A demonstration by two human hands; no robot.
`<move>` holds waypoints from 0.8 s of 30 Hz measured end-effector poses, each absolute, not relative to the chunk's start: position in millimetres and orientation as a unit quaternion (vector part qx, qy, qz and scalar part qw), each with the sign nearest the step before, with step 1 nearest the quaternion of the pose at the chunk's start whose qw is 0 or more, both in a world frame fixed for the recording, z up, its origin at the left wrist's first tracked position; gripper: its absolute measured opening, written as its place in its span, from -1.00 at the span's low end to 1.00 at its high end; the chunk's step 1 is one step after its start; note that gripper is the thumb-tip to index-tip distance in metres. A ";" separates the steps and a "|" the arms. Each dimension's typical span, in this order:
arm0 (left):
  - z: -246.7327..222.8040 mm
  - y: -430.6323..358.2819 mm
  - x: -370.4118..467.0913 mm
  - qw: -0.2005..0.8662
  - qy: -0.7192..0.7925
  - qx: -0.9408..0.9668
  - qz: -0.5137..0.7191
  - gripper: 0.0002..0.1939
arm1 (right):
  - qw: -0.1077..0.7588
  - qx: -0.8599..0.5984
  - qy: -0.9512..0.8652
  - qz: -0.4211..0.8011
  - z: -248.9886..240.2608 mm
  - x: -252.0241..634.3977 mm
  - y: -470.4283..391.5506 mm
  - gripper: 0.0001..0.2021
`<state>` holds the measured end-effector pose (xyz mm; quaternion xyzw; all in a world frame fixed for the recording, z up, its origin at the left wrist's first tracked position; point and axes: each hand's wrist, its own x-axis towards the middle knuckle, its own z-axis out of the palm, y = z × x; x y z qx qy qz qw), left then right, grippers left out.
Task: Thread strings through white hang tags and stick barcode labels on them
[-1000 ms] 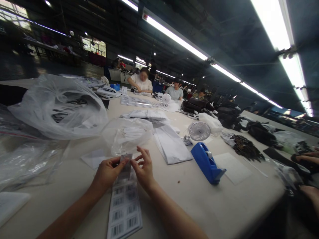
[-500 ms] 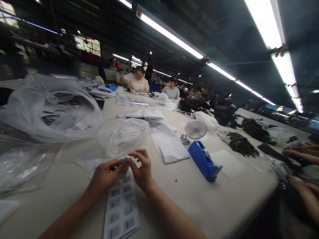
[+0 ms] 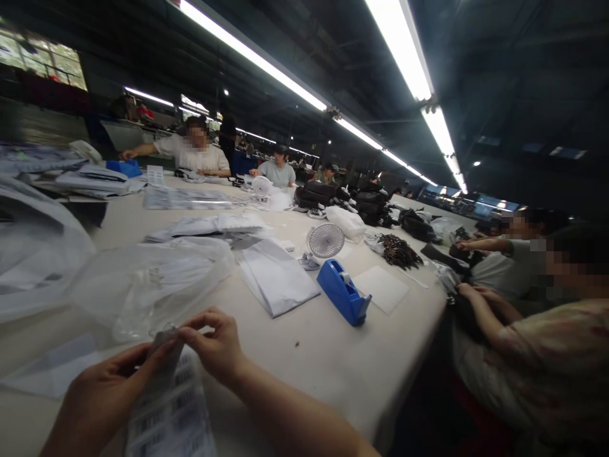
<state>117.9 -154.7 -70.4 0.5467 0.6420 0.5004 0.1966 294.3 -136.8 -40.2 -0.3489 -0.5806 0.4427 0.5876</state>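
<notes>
My left hand (image 3: 107,390) is closed, thumb against fingers, on a small greyish flat piece (image 3: 164,339) whose kind is too blurred to make out. At the same piece's top edge, the thumb and forefinger of my right hand (image 3: 216,346) are pinched together. Beneath both hands lies a sheet of barcode labels (image 3: 174,412), its upper part covered by the held piece and my fingers. Just beyond them a clear plastic bag (image 3: 143,298) with white pieces inside rests on the table. A white paper (image 3: 54,368) lies left of it, partly behind my left hand.
A blue tape dispenser (image 3: 343,293) stands right of folded white sheets (image 3: 280,279), near a small fan (image 3: 325,240). A brown bundle (image 3: 394,251) and black bags (image 3: 323,193) lie farther off. Co-workers sit across the table and along its right edge (image 3: 404,381).
The view has swung right, so the table's things appear farther left and co-workers at the right show more fully. Both hands still hold the small piece above the label sheet.
</notes>
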 end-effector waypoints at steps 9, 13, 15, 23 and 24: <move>-29.1 -167.6 126.7 0.319 0.625 0.490 0.518 -0.43 | 0.548 -0.389 -0.482 0.563 -38.8 322.7 -115.6 -0.52; -35.8 -162.2 107.7 0.208 0.679 0.518 0.476 -0.48 | 0.457 -0.557 -0.552 0.419 -21.5 375.0 -72.4 -0.67; -37.6 -161.9 100.9 0.175 0.700 0.535 0.438 -0.49 | 0.437 -0.587 -0.569 0.376 -21.1 390.1 -57.3 -0.77; -36.1 -162.3 89.0 0.116 0.715 0.548 0.419 -0.51 | 0.528 -0.550 -0.606 0.225 -52.1 365.9 -63.1 -0.81; -36.7 -162.3 87.2 0.111 0.713 0.550 0.421 -0.51 | 0.544 -0.527 -0.616 0.216 -56.2 362.1 -66.0 -0.82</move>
